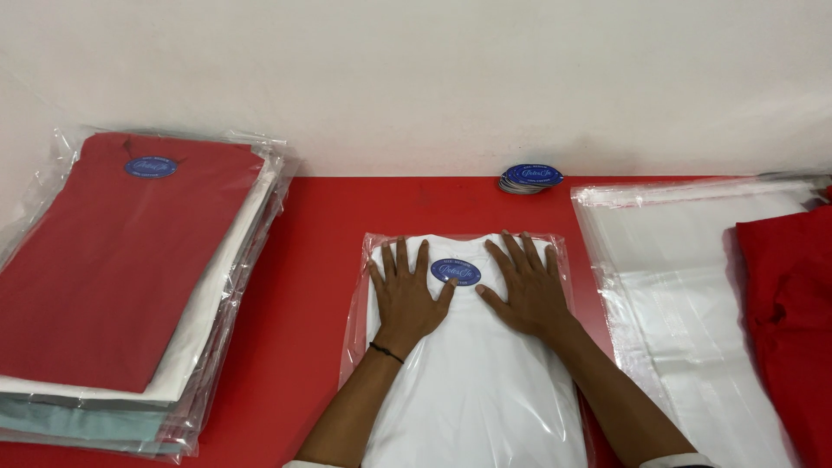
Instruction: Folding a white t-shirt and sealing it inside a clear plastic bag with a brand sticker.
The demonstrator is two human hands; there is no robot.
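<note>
Both forearms enter from bottom edge. Left hand (406, 290) flat, fingers spread, palm down on bagged white shirt (472, 381); thin black band at wrist. Right hand (524, 286) flat beside it, fingers spread, pressing same bag. Blue oval label (456, 272) between thumbs. Shirt lies mid red worktop (308, 260). Left: stack of bagged shirts (121, 277), red on top. Right: pile of empty clear bags (685, 286), red cloth (793, 321) at edge. Far, by wall: small stack of blue oval labels (530, 178).
</note>
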